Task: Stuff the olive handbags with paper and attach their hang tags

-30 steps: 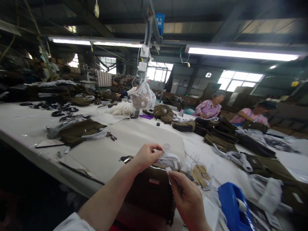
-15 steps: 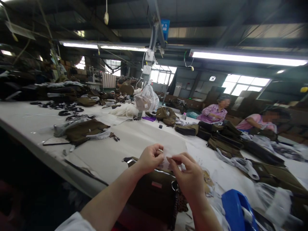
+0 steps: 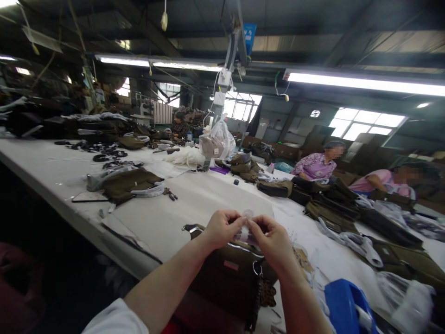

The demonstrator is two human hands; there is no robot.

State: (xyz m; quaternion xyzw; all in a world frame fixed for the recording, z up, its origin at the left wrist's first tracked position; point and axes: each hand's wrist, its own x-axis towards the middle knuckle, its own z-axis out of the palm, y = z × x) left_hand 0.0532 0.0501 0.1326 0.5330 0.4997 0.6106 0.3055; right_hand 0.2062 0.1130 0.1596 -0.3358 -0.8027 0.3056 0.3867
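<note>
Just above an olive bag, my left hand (image 3: 222, 228) and my right hand (image 3: 273, 236) meet fingertip to fingertip. Between them both pinch a small piece of clear plastic (image 3: 248, 215), whose exact shape is blurred. The dark olive bag (image 3: 222, 283) stands at the near table edge, with a zipper along its top, a small label on its front and a metal ring with a hanging charm (image 3: 267, 293) at its right side. My wrists partly cover the bag's top.
On the white table (image 3: 194, 199) an olive bag (image 3: 128, 185) lies to the left. A blue tape dispenser (image 3: 347, 306) is at near right. More bags (image 3: 330, 213) are piled at right, where two people work. A plastic-wrapped bundle (image 3: 217, 141) stands beyond.
My two hands have come together, their fingertips now meeting on the clear plastic. The whole view has shifted slightly, so the table's contents appear further right.
</note>
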